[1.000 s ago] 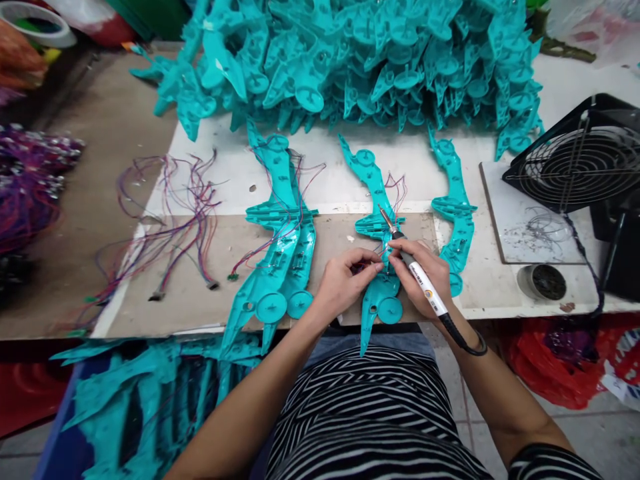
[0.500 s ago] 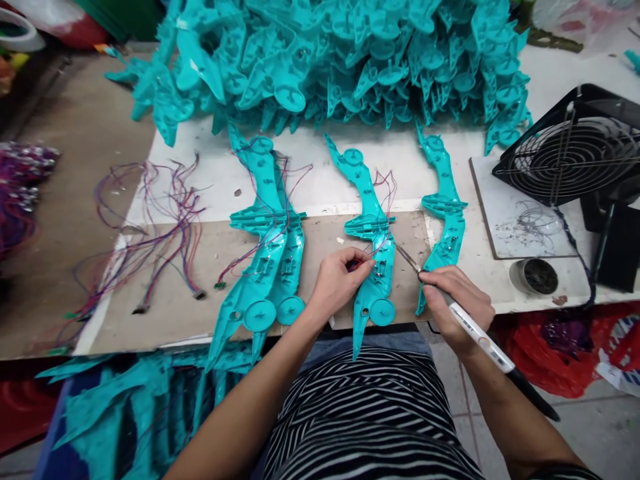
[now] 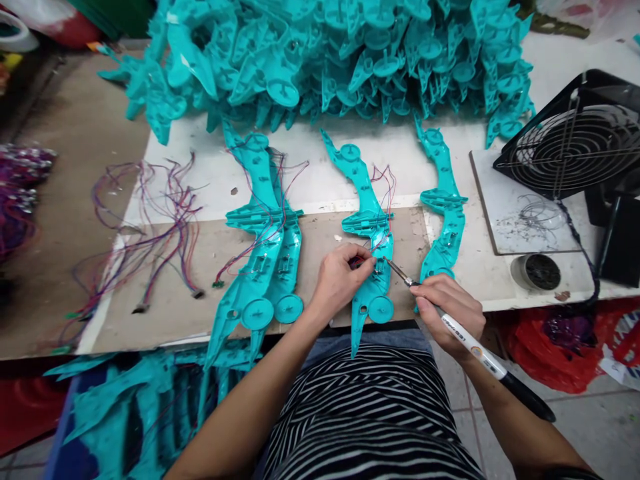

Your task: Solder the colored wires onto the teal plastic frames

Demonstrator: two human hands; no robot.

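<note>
My right hand (image 3: pixel 453 313) grips a white soldering iron (image 3: pixel 473 343) with a black tail end. Its metal tip reaches the metal contacts in the middle teal plastic shell (image 3: pixel 367 193). My left hand (image 3: pixel 343 277) is closed in a pinch on thin red and blue wires (image 3: pixel 357 262) at the same contacts, over the shell's left edge. More wires loop up along that shell's right side. Left of it, two overlapping teal shells (image 3: pixel 265 250) lie with wires across them. To the right another teal shell (image 3: pixel 444 207) lies on the table.
A large heap of teal shells (image 3: pixel 300 60) fills the back. Loose wire bundles (image 3: pixel 165 233) lie at left. On the right stand a black fan (image 3: pixel 570 147), a white board (image 3: pixel 510 227) with wire scraps, and a small round tin (image 3: pixel 536 272). More shells (image 3: pixel 125 413) are below the table edge.
My right hand has moved the soldering iron left and slightly down, bringing its tip to the middle shell's contacts. My left hand keeps its pinch there. The whole view has shifted slightly.
</note>
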